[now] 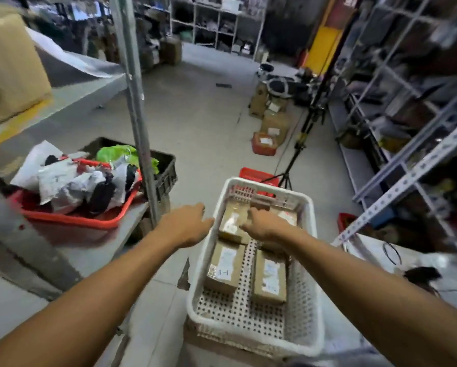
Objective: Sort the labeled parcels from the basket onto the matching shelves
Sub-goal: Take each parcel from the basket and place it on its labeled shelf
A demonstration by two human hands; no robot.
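A person reaches both bare arms toward a white perforated basket (305,263) holding labelled cardboard parcels in a warehouse aisle. The right hand (265,224) is inside the basket, over the far parcels at about 12 o'clock from the wrist, its fingers blurred; whether they pinch a box or only touch it cannot be told. The left hand (186,223) hovers just outside the basket's left rim, fingers loosely extended and holding nothing. Two near parcels (225,266) lie side by side behind the right hand at 6 o'clock, long axes running front to back. The right hand is judged nearer for the next pick; metal shelves (412,165) stand at 2 o'clock.
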